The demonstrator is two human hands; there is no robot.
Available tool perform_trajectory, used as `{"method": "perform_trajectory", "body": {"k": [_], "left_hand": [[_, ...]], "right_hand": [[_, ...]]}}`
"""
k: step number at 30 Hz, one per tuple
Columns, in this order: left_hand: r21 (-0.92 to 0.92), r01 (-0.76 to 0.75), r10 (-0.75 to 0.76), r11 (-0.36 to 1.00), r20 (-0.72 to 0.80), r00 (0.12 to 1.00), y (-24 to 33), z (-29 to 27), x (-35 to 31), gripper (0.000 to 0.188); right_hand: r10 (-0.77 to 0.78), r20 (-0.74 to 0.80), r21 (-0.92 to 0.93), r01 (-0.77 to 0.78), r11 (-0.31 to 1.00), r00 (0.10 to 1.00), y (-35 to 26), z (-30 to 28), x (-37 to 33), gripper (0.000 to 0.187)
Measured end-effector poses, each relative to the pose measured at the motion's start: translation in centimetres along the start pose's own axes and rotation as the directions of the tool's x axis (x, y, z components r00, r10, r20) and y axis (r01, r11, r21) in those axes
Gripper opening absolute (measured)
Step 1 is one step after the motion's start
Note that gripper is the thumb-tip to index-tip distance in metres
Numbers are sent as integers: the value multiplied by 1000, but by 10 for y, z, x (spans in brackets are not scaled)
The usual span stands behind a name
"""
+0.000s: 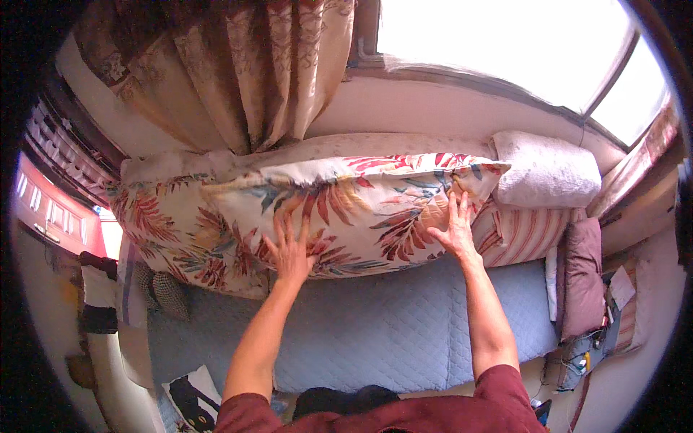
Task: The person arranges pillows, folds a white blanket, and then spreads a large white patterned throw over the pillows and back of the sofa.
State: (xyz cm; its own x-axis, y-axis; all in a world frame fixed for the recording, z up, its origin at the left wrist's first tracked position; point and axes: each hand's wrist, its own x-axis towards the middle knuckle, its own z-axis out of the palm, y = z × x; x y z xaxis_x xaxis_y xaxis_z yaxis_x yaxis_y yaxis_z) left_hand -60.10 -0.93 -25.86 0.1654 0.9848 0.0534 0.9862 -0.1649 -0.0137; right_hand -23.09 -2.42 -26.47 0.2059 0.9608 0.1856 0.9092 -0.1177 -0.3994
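A large cushion [361,216] with red, yellow and teal leaves on white leans against the back of a sofa. Against its front lies my left hand [291,254], fingers spread over the lower left part. My right hand [458,229] rests, also spread, on its right part near the corner. Neither hand grips anything. At the left, a second leaf-print cushion [170,234] stands partly behind the first. A red-and-cream striped cushion [538,234] shows beyond the right end. Both forearms reach over the blue quilted seat cover [375,325].
A pale, rolled-looking pillow [548,169] sits on the backrest under the window [498,43]. Long curtains [267,72] hang behind. A brown cushion [582,278] is at the right end, beside cables and small items [581,361]. A black-and-white pillow [193,400] lies lower left.
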Motion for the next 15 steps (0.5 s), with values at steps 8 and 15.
{"method": "perform_trajectory", "body": {"k": [8, 15], "left_hand": [[-20, -203, 203, 979, 186, 961, -29, 3, 106, 119], [-3, -210, 209, 978, 46, 977, -7, 36, 126, 112]], "right_hand": [[75, 178, -167, -45, 985, 981, 1, 31, 45, 127], [71, 320, -161, -19, 987, 945, 10, 38, 82, 125]]}}
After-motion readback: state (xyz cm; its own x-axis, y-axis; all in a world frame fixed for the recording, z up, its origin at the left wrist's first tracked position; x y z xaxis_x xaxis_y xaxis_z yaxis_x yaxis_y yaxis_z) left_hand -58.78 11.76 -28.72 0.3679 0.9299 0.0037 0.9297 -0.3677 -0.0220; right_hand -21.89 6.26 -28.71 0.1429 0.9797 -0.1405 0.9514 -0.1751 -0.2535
